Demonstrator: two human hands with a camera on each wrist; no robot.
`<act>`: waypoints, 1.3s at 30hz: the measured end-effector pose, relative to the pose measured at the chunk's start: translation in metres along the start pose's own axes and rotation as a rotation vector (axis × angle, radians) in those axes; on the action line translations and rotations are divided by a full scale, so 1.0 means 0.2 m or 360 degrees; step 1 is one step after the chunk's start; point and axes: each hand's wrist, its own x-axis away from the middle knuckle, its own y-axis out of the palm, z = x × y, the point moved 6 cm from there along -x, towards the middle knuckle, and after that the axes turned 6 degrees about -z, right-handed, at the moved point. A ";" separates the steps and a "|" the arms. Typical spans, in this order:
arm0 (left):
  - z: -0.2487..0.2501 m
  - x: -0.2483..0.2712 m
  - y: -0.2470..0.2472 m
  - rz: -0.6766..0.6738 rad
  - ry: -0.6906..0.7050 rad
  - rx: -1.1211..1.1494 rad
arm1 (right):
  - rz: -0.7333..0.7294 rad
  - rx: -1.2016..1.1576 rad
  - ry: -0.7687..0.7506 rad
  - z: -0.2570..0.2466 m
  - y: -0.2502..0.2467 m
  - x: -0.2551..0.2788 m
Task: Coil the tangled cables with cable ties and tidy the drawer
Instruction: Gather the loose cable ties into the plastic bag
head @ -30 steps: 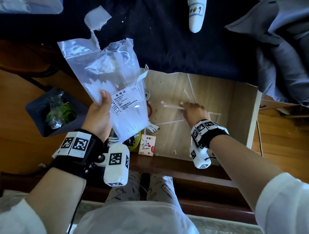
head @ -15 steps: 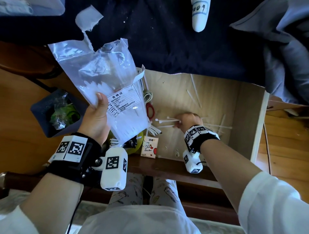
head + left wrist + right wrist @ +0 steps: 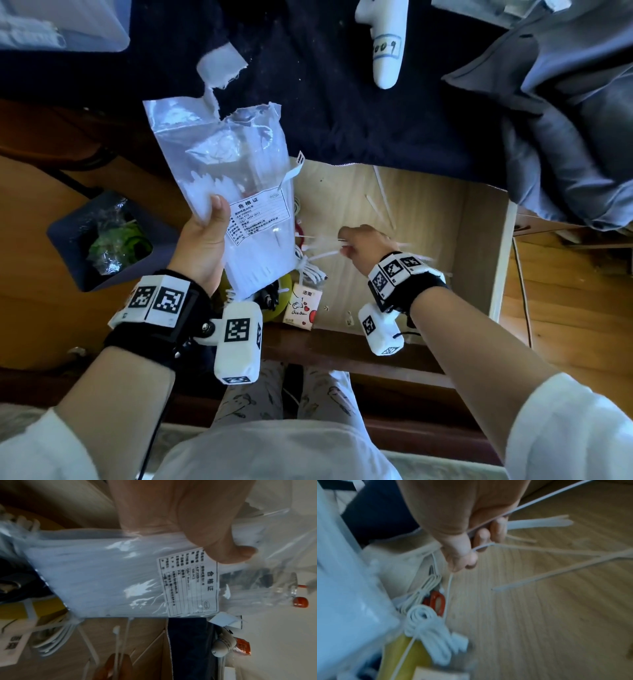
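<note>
from the head view we see our left hand [image 3: 202,246] holding up a torn clear bag [image 3: 233,205] of white cable ties, thumb pressed on its front; our right hand [image 3: 366,245] is down in the open drawer [image 3: 479,260], its fingers curled round a few loose ties [image 3: 318,246]; more ties [image 3: 383,202] lie scattered on the drawer floor; white cables [image 3: 308,270] sit bundled at the drawer's left side beside a small carton [image 3: 303,306]; a bin [image 3: 68,253] stands on the floor to the left.

from the left wrist view the thumb [image 3: 228,553] clamps the bag [image 3: 106,574] just beside its paper label [image 3: 188,582]; the ties fill the bag's lower part.

from the right wrist view the fingers [image 3: 489,534] are closed on several ties [image 3: 537,523] that fan out over the wood; coiled white cables [image 3: 429,623] and red scissor handles [image 3: 438,601] lie close by, blurred.

we judge the coiling largely done, since the cables we can see look bundled; what is left seems to be gathering the stray ties, returning them to the bag, and setting the drawer in order.
</note>
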 end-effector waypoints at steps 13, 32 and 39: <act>0.10 -0.01 -0.11 0.0108 -0.0034 0.0024 | 0.0018 -0.0158 -0.0098 -0.27 -0.27 0.15; 0.09 -0.02 0.00 -0.0008 -0.0408 -0.0096 | 0.0673 -0.1723 0.0169 0.14 -0.31 0.45; 0.12 -0.03 0.20 -0.0582 -0.0353 0.0018 | 0.0430 -0.1720 -0.0107 0.03 -0.27 0.42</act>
